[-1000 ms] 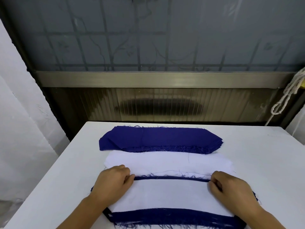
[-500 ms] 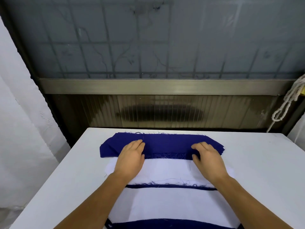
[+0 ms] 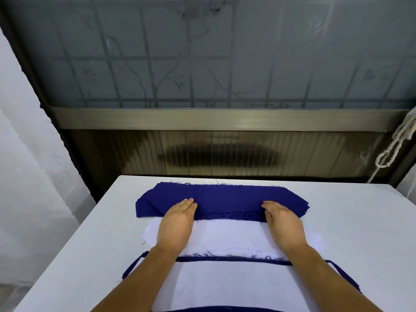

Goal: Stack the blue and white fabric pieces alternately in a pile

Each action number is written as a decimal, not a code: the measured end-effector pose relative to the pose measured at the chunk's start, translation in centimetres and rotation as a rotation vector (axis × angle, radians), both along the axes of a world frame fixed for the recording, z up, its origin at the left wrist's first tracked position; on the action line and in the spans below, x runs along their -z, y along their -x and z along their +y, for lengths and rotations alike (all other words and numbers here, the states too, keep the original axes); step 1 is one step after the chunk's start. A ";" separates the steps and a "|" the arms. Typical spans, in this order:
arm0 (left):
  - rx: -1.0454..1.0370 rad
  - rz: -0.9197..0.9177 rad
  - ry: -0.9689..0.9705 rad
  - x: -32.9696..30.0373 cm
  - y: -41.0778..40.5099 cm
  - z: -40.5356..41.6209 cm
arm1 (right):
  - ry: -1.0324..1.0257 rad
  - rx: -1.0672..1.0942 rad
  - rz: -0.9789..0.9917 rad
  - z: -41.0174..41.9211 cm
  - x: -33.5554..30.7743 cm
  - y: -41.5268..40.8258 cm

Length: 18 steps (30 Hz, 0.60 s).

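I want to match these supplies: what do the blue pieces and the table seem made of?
Blue fabric stack: a woven cloth, matte, likely cotton-type; loose threads fray along its cut edges. Table: smooth, matte white top, perhaps laminate or painted board; the view cannot settle which.

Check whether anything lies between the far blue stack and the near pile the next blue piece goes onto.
Only the white stack lies flat between the blue stack and the near pile. Left hand and right hand already touch the blue stack's near edge.
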<state>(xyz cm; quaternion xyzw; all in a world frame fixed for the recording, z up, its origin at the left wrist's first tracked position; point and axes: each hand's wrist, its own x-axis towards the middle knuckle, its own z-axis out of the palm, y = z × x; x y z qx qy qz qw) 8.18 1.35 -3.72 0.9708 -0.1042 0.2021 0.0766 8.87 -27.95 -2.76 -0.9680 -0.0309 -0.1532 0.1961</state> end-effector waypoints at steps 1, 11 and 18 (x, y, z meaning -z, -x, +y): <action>0.006 -0.049 -0.001 -0.1 0.1 0.0 | -0.002 0.011 0.000 0.1 -0.1 0.0; -0.033 -0.170 0.064 -0.7 0.4 0.7 | 0.009 0.077 -0.081 0.6 0.0 0.2; -0.029 -0.176 0.131 -1.2 0.6 0.5 | 0.029 0.126 -0.075 0.7 -0.2 -0.2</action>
